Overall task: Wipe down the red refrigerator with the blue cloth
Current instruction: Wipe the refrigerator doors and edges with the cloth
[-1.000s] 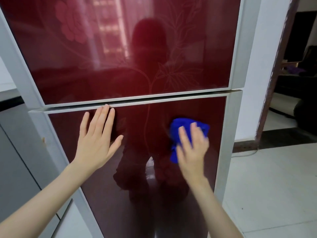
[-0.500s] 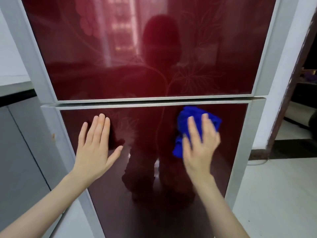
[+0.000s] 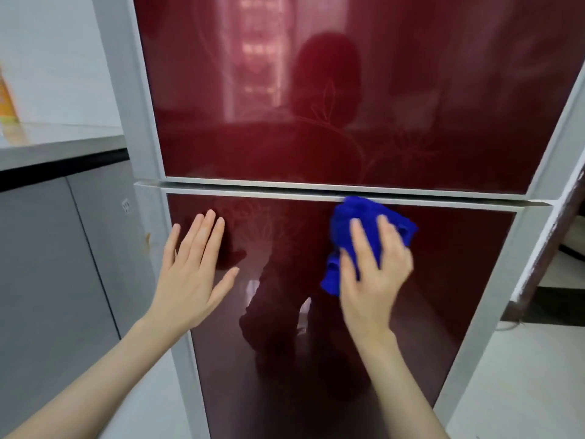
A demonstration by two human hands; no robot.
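- Red refrigerator [image 3: 443, 296] is filling the head view. Its glossy lower door is lying under both palms and its upper door is rising beyond the fingertips.
- Blue cloth [image 3: 357, 217] is sitting bunched beneath the right hand [image 3: 373, 274], against the lower door. Its top edge is touching the silver seam strip [image 3: 253, 189] just past the fingertips.
- Right hand is pressing the cloth to the glass with fingers spread and fairly straight. The hand is blurring, so I cannot tell whether the thumb is pinching a fold.
- Left hand [image 3: 193, 274] is resting flat on the same door, well off to the right hand's thumb side. Its fingers are lying straight and it is holding nothing.
- By my judgement, the wiping is working along the lower door's top band, with much of the surface not yet covered.
- Since the cloth seems pressed rather than gripped, a quick stroke risks sliding off it and letting it drop.
- Bunched fabric riding this close to the seam risks catching in the gap between the doors.
- Bare left palm is likely printing fresh smears on the gloss.
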